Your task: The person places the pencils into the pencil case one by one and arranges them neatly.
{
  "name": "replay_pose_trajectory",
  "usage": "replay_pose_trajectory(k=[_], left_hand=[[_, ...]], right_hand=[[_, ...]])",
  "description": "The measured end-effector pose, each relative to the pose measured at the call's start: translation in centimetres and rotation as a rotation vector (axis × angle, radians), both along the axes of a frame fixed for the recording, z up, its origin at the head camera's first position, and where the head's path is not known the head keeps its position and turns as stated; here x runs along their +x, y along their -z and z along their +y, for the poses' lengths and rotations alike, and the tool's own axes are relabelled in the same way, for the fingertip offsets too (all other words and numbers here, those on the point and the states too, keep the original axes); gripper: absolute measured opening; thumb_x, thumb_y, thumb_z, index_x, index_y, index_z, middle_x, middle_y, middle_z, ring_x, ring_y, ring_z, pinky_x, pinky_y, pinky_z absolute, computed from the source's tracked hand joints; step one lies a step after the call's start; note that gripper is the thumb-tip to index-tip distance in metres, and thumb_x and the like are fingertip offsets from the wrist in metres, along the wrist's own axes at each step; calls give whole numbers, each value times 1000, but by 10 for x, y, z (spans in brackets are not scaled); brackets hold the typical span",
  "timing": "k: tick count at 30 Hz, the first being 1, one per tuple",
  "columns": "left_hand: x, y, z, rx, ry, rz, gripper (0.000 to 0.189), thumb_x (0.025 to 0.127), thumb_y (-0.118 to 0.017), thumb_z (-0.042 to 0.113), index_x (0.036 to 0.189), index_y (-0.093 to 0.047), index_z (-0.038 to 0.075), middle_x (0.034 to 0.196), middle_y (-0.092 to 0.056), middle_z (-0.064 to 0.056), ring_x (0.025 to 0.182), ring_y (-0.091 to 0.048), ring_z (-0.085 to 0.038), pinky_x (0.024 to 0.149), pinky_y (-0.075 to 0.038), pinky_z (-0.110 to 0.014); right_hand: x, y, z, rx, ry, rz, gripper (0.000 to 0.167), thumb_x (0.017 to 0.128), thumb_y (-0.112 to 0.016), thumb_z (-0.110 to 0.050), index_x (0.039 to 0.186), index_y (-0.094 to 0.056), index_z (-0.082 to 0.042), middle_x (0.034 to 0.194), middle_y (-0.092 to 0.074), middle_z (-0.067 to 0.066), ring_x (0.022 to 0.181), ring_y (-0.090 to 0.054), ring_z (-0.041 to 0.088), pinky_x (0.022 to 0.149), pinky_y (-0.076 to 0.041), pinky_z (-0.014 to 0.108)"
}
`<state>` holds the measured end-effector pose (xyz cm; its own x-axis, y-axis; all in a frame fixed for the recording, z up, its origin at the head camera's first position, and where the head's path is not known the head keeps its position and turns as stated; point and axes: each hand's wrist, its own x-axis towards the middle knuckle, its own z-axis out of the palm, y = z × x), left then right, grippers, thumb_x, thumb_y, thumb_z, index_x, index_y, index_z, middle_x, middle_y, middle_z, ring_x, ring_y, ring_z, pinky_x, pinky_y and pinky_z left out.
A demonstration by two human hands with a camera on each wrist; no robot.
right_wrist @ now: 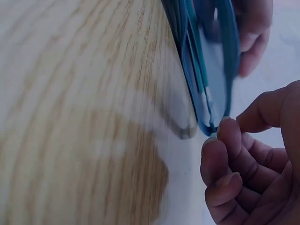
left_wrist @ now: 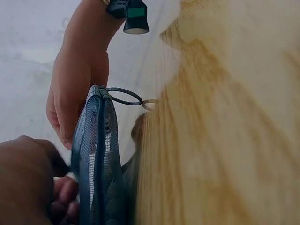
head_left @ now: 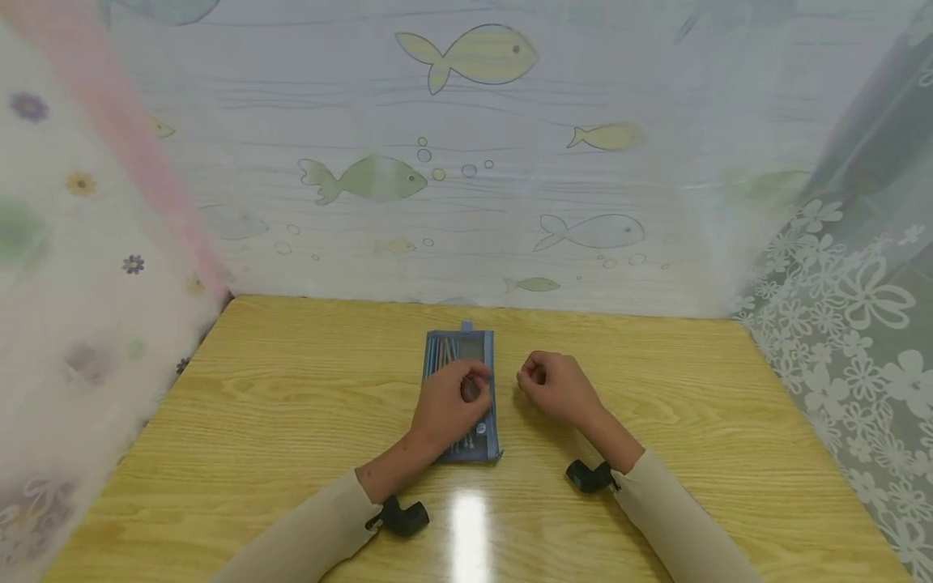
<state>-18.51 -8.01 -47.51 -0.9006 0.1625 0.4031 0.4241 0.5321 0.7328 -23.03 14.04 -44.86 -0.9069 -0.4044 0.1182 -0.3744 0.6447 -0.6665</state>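
A flat blue zip pouch [head_left: 490, 437] with a see-through mesh face lies on the table, slim rods [head_left: 446, 350] inside it. My left hand [head_left: 448, 405] is over the pouch, thumb and forefinger pinching its right edge. In the right wrist view the pouch [right_wrist: 228, 56] gapes along that side, and green-blue rods [right_wrist: 199, 56] show within. My right hand [head_left: 560, 389] is just right of the pouch, apart from it, fingers curled and thumb close to the forefinger. Nothing shows between its fingertips [right_wrist: 229, 133].
The pouch lies on a wood-grain table [head_left: 291, 356]. Behind the table hangs a fish-print curtain [head_left: 481, 259]; a flowered cloth [head_left: 73, 324] hangs at left, white lace [head_left: 867, 364] at right. Each wrist carries a small black camera [head_left: 589, 476]. A thin dark loop [left_wrist: 124, 96] sticks out from the pouch's end.
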Motion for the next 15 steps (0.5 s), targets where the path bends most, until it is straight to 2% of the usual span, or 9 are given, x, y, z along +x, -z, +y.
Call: replay_pose_trajectory(k=[3,6,7,11,15], left_hand=[[2,-1,2,-121,5,22,22,93,-74,11,115,-78,9,100,-69,0,85,-57,-17,81,-52,-42],[3,-2,3,-206,3,36,23,93,-75,13,116,-79,11,110,-67,-4,95,-53,-22,85,-49,-44],[4,-3,3,-220,6,36,23,94,-75,13,117,-79,11,112,-66,-4,97,-51,-23,82,-47,-43],[4,-5,-1,-239,8,52,24,94,-76,15,117,-79,13,118,-66,-4,108,-53,-26,90,-48,-44],[4,-8,-16,-226,-6,70,26,93,-78,16,118,-78,12,121,-67,-7,113,-58,-29,95,-50,-49]], right_hand=[[2,0,0,-5,-4,5,13,101,-65,-14,92,-72,-9,72,-66,-6,59,-57,9,62,-49,31],[3,0,0,-3,-6,6,11,102,-65,-14,93,-71,-9,72,-67,-6,59,-59,8,64,-51,31],[4,1,0,-2,-6,6,11,102,-65,-14,94,-71,-9,72,-67,-6,59,-59,7,64,-51,31],[6,1,2,8,5,22,9,101,-65,-14,96,-70,-9,76,-68,-6,63,-61,8,65,-52,32],[11,2,6,32,38,85,9,101,-68,-14,102,-71,-6,90,-71,2,80,-67,17,75,-56,40]])
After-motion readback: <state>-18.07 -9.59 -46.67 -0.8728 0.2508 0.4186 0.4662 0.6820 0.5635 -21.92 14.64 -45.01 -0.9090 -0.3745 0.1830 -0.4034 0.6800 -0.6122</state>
